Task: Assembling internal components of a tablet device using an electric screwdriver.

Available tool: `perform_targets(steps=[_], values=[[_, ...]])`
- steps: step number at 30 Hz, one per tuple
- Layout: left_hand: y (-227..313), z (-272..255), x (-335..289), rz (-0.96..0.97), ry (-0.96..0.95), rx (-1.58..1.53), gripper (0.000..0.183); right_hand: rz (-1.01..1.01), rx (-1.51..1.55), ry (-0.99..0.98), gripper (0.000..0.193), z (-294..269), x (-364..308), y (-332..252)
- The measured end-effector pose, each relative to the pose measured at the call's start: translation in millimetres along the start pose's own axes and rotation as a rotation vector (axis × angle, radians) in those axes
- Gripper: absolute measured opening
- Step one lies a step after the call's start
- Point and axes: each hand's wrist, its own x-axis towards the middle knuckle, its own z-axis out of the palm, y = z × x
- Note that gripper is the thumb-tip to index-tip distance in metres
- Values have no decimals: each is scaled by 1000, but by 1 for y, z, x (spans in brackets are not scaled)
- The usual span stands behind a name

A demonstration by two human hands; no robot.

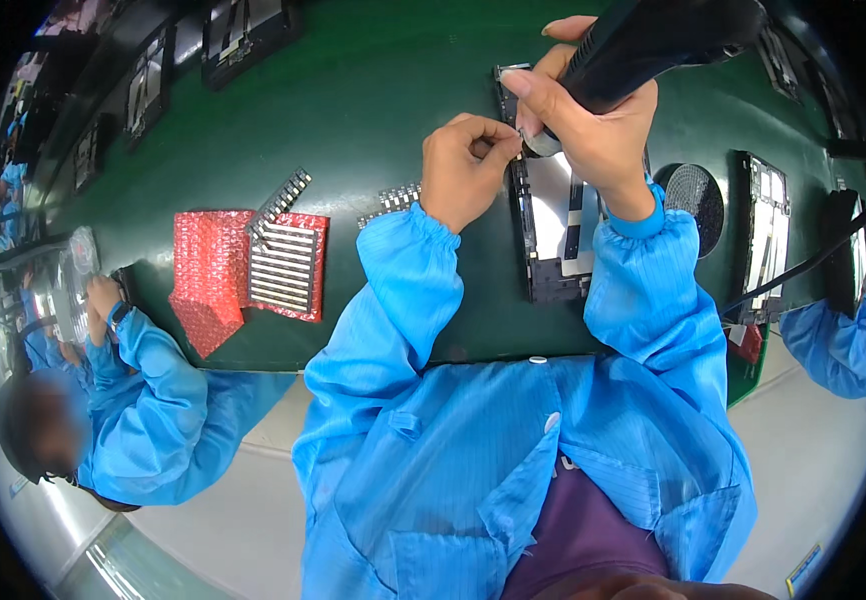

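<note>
- Right hand (593, 130): I see it wrapped around a thick black handheld tool (653, 50), over the upper end of the black housing (524, 225); the palm hides the tool's working end.
- Left hand (461, 165): narrow, thumb and forefinger pinched at the housing's upper left edge. I cannot tell whether a small part sits between the fingertips.
- Housing in work: lies open on the green table (393, 100), in front of my wearer. Inside I note a bright silvery panel (550, 195) with a dark strip (574, 220) along it; the right forearm covers part of its right side.
- Red bubble wrap (211, 255): spread left of the left sleeve. On its right part lies a set of pale strips (283, 265) in parallel rows; a loose strip of small parts (280, 200) slants over its top edge.
- More small strips (390, 203): on the table, just beside the left cuff.
- Round black piece (695, 205): right of the right wrist, textured face; dish or pad, I cannot tell.
- Second housing (765, 220): farther right, open, pale panels inside.
- Co-worker (153, 420): seated at left, blue sleeves, hands at the table.
</note>
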Motion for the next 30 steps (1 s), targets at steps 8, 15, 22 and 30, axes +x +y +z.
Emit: perform_targets(steps=[8,15,22,30], values=[[-5,-3,9,-127,-65,-64,10,152,66,105,34,11,4,-17],[-3,-7,14,-288,-58,-123,22,162,45,90,33,12,3,-13],[-2,-7,12,-308,-56,-147,20,88,112,47,39,10,-2,6],[2,-8,11,-274,-45,-130,21,-129,-91,-161,36,9,-8,16]])
